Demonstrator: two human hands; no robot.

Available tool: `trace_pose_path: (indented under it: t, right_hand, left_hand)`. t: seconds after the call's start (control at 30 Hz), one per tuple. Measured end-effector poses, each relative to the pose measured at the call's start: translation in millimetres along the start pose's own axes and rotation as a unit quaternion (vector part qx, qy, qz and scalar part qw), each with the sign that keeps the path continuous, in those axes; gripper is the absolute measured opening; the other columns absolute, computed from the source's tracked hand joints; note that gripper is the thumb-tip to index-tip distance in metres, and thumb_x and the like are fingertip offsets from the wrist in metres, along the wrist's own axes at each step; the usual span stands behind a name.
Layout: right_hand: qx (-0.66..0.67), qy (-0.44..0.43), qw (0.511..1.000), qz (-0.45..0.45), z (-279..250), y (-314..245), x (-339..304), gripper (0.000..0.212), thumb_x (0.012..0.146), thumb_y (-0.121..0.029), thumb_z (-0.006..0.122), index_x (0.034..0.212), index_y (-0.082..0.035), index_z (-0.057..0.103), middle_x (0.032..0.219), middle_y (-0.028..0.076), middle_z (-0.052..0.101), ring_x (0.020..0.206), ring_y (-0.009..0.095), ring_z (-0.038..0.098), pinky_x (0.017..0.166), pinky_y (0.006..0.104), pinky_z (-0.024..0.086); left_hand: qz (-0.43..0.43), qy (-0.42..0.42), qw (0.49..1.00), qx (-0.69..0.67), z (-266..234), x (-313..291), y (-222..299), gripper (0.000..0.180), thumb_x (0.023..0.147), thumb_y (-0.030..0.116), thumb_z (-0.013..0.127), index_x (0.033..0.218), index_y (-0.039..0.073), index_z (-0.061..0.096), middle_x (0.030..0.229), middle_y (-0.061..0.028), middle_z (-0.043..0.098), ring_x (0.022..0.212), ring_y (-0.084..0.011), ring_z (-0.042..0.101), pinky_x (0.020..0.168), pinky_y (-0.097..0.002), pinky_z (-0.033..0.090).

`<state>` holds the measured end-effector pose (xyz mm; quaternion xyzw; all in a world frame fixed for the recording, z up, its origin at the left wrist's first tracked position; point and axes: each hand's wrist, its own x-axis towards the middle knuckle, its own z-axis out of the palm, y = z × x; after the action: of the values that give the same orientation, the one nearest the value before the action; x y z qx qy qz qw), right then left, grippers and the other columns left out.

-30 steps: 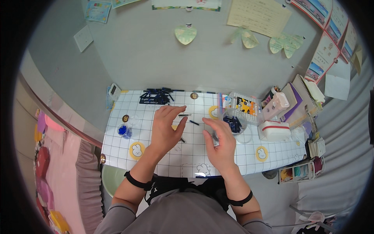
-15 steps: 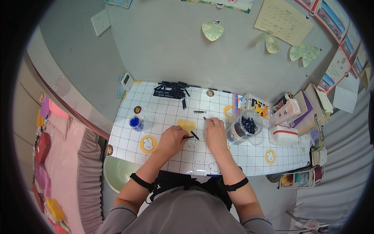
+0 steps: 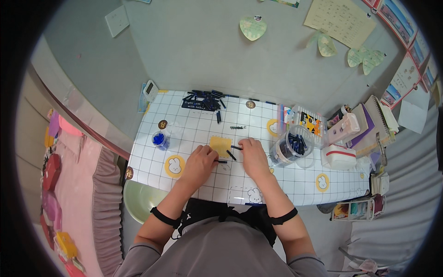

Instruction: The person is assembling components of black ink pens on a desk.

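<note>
On the grid-patterned table [image 3: 194, 196], my left hand [image 3: 199, 162] is closed with its fingertips on the end of a small dark tube [image 3: 222, 162], which looks like an ink cartridge. My right hand [image 3: 252, 156] pinches another dark tube [image 3: 236, 147], which points left from the fingertips. Between the two hands lies a loose dark tube [image 3: 231, 155], touching neither. Just beyond it is a yellow printed square [image 3: 220, 144]. A clear jar [image 3: 282, 157] of similar dark tubes stands right of my right hand. Left of my left hand is a small jar [image 3: 160, 142] with bright blue pieces.
A pile of dark tubes [image 3: 210, 99] lies at the table's back edge, with a few strays nearby. Marker sets [image 3: 307, 122], a pink case [image 3: 344, 129], a white pouch [image 3: 339, 157] and notebooks [image 3: 371, 122] crowd the right side. A green basin [image 3: 138, 201] is below the left edge.
The tube at my right fingertips has turned from a blue end pointing up-left to a dark length pointing left. My left hand has shifted slightly left, showing more of its tube.
</note>
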<state>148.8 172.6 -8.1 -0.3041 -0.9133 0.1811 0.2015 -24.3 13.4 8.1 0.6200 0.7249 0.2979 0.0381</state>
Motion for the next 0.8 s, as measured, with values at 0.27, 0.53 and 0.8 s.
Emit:
trace_pose_path:
  t: [0.27,0.53,0.8]
  right_hand:
    - [0.072,-0.006,0.997,0.025,-18.1,-2.2,-17.1,0.023,0.097,0.006,0.066,0.118,-0.001,0.07,0.116,0.017,0.065,0.11,0.039,0.068,0.096,0.0466,0.057]
    - [0.109,0.041,0.993,0.0,-32.3,-1.6,-34.6,0.021,0.092,0.009,0.066,0.109,-0.001,0.073,0.109,0.017,0.065,0.101,0.039,0.069,0.088,0.0463,0.057]
    - [0.121,0.039,0.992,0.007,-32.1,8.6,-51.5,0.024,0.091,0.009,0.067,0.112,-0.001,0.072,0.112,0.018,0.065,0.108,0.041,0.066,0.096,0.0474,0.056]
  left_hand:
    - [0.004,0.038,0.997,-0.07,-18.6,5.0,9.9,0.01,0.092,0.002,0.078,0.099,0.001,0.071,0.089,-0.0145,0.071,0.084,-0.0376,0.069,0.076,-0.0483,0.058]
    - [0.139,0.007,0.99,-0.003,-4.2,44.8,23.1,0.005,0.087,-0.001,0.077,0.09,0.001,0.073,0.092,-0.0133,0.069,0.093,-0.0343,0.069,0.083,-0.0448,0.059]
    - [0.186,-0.118,0.974,0.049,21.3,62.8,10.7,0.006,0.082,0.003,0.079,0.089,0.004,0.078,0.095,-0.0098,0.07,0.096,-0.032,0.069,0.086,-0.0423,0.059]
